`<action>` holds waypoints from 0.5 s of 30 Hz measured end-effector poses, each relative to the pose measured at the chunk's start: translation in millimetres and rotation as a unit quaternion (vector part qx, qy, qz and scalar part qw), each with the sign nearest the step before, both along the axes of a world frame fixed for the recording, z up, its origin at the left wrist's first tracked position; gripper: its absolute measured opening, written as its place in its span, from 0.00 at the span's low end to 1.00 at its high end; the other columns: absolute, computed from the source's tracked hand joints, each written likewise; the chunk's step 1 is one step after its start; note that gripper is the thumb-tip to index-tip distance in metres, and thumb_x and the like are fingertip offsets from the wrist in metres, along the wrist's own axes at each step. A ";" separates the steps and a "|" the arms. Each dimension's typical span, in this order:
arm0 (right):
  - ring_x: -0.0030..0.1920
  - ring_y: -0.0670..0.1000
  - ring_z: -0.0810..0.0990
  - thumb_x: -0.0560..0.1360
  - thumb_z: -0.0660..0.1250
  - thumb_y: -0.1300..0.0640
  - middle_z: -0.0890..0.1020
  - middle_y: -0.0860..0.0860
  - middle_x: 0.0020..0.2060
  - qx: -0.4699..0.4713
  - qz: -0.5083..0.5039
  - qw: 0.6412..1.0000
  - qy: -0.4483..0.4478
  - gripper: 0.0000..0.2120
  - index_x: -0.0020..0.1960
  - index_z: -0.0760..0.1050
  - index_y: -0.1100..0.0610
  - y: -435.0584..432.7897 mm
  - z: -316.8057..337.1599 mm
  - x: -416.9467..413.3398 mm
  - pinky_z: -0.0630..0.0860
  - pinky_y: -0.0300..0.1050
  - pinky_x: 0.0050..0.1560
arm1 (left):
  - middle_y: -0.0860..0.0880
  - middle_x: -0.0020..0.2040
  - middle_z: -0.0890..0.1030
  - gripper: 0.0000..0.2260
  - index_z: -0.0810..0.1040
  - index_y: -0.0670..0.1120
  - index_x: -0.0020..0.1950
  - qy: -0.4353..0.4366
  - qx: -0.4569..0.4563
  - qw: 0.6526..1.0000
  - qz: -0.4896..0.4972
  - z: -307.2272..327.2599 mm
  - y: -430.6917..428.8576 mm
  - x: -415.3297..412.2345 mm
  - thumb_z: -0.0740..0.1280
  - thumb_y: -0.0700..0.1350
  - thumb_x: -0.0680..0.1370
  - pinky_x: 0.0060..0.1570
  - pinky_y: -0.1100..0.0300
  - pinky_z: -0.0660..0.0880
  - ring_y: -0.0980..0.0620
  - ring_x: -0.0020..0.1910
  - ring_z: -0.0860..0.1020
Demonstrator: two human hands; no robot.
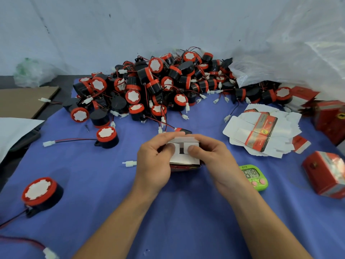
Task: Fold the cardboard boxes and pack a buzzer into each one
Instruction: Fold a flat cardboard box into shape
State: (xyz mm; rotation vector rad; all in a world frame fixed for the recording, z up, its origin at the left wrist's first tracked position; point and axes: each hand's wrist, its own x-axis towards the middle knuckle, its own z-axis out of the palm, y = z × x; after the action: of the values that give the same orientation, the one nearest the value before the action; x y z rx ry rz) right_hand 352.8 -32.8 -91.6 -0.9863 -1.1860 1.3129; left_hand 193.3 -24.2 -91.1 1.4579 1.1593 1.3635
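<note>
Cardboard box (183,161) being closed, seen from over the person's own forearms, which reach in from the near edge of a blue-covered table (186,221). Nearest, at the left, a loose buzzer (40,193) lies with its red-rimmed white face up.

At the middle of the table, the left hand (155,165) and right hand (216,161) hold the box from either side. Each grip is curled round it, fingers over the far side and thumb on top. The left thumb (169,147) and right thumb (194,148) each press a small white side flap down and inward, most likely so that the longer white flap (183,138) standing at the far edge can fold over them. A dark gap shows between the two flaps; whether a buzzer sits inside cannot be told.

The box appears to rest on its red base, open end pointing up towards the camera, long axis seemingly left to right.

Just right of the right hand lies a green timer (253,176). Further right stand folded red boxes (326,172), and beyond them a stack of flat box blanks (261,131). At the far edge, within reach, sits a heap of buzzers (158,86) with trailing wires, beside a clear plastic bag (298,53).
</note>
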 end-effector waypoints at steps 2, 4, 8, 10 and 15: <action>0.56 0.54 0.84 0.77 0.67 0.69 0.87 0.57 0.54 -0.021 0.022 0.999 0.035 0.15 0.57 0.86 0.55 -0.5 0.2 1.6 0.80 0.44 0.55 | 0.55 0.54 0.86 0.28 0.90 0.56 0.45 -0.037 0.021 0.999 0.007 1.8 0.2 1.0 0.61 0.25 0.76 0.56 0.50 0.81 0.52 0.57 0.84; 0.56 0.53 0.84 0.76 0.67 0.69 0.87 0.56 0.54 -0.038 0.034 0.998 0.044 0.16 0.55 0.87 0.54 -0.4 1.1 3.7 0.79 0.45 0.56 | 0.55 0.55 0.86 0.27 0.89 0.57 0.41 -0.052 0.022 0.998 0.000 1.3 -0.1 1.5 0.63 0.26 0.75 0.58 0.50 0.79 0.53 0.59 0.83; 0.59 0.49 0.83 0.72 0.68 0.64 0.86 0.53 0.57 -0.043 0.097 0.993 0.043 0.17 0.57 0.86 0.51 -1.8 4.5 12.3 0.78 0.42 0.60 | 0.56 0.60 0.85 0.18 0.90 0.52 0.41 -0.057 -0.021 0.997 -0.050 2.8 -0.2 -3.7 0.61 0.37 0.71 0.57 0.61 0.76 0.57 0.63 0.80; 0.59 0.49 0.83 0.72 0.70 0.61 0.86 0.52 0.57 -0.045 0.106 0.992 0.051 0.16 0.57 0.86 0.50 -2.0 4.4 13.8 0.78 0.41 0.59 | 0.58 0.61 0.84 0.18 0.90 0.50 0.42 -0.051 -0.036 0.996 -0.069 3.1 1.8 -8.8 0.60 0.40 0.68 0.54 0.66 0.76 0.59 0.63 0.79; 0.58 0.54 0.84 0.73 0.71 0.68 0.87 0.54 0.55 -0.013 0.044 0.999 0.018 0.18 0.57 0.86 0.51 0.2 -0.2 8.8 0.80 0.42 0.55 | 0.60 0.56 0.85 0.10 0.89 0.49 0.44 -0.030 -0.041 0.993 -0.104 3.9 0.2 -9.3 0.71 0.40 0.68 0.45 0.66 0.80 0.59 0.57 0.82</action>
State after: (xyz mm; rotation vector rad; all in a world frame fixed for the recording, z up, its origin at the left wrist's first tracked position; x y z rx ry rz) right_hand 361.6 -32.6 -91.8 -0.9344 -1.1999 1.4131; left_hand 184.0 -24.1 -87.2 1.4261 0.9849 1.1936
